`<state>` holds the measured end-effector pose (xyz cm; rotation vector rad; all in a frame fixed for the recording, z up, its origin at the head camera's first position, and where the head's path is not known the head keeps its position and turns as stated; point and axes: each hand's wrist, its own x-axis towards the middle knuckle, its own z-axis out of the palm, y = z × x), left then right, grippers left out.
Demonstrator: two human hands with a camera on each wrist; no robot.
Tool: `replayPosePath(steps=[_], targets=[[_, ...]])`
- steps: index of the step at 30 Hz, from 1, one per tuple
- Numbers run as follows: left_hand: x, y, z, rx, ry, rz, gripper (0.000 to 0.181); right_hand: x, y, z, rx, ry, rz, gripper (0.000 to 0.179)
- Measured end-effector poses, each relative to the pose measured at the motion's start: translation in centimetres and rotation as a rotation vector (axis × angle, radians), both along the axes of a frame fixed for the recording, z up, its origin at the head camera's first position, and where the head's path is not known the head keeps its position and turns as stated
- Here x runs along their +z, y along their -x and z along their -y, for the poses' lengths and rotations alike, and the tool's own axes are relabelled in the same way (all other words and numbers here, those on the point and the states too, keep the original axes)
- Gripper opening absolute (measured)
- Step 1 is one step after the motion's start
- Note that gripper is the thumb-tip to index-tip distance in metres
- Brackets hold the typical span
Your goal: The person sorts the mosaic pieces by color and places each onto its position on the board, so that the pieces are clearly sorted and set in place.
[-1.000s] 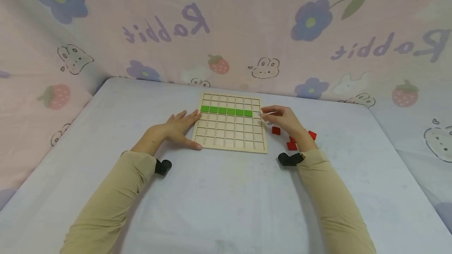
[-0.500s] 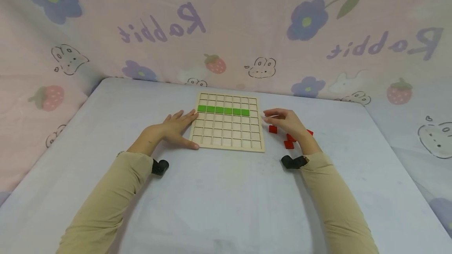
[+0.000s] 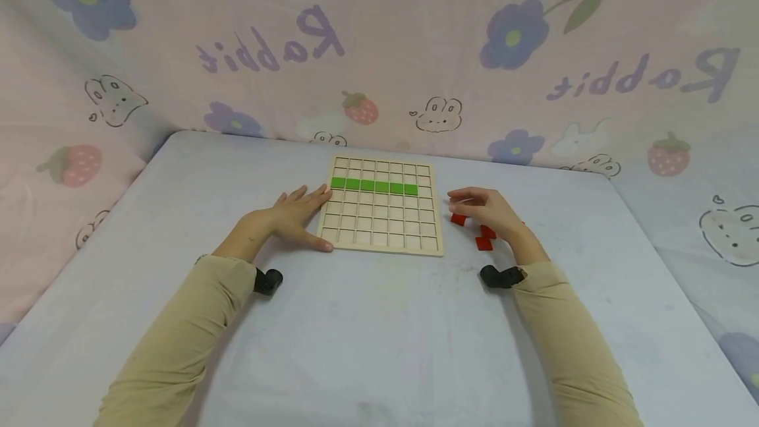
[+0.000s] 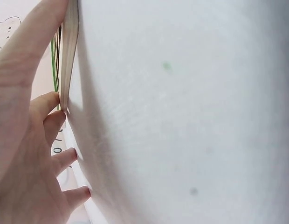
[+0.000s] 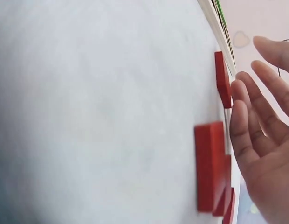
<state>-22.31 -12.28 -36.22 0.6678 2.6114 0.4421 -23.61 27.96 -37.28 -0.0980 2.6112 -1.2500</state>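
Observation:
A pale wooden grid board (image 3: 379,251) lies flat on the white table, with a row of several green square tiles (image 3: 367,186) set in its cells. Against the board's left edge rests my left hand (image 3: 288,218), fingers spread and thumb at the near corner. In the left wrist view the fingertips (image 4: 55,120) touch the board's side. Off the right edge hovers my right hand (image 3: 489,211), fingers loosely bent and holding nothing. Below and beside it are several loose red tiles (image 3: 483,243), partly hidden by the hand. The right wrist view shows a red tile (image 5: 223,79) near the fingertips.
A white cloth covers the table (image 3: 379,335). Behind it hangs a pink printed curtain (image 3: 391,51) with flowers, strawberries and rabbits. Black wrist cameras stick out below both sleeves, the right camera (image 3: 501,276) close to the red tiles.
My right hand has drawn back to the right, away from the board's edge and over the red tiles. The left hand keeps its place on the board. The head view shifted slightly.

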Motion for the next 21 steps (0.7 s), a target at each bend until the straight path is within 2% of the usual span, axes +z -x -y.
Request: replayPosePath(steps=[21], targets=[[0.2, -0.2, 0.0, -0.004, -0.004, -0.004, 0.112, -0.2, -0.9, -1.7, 0.012, 0.002, 0.007, 0.047]])
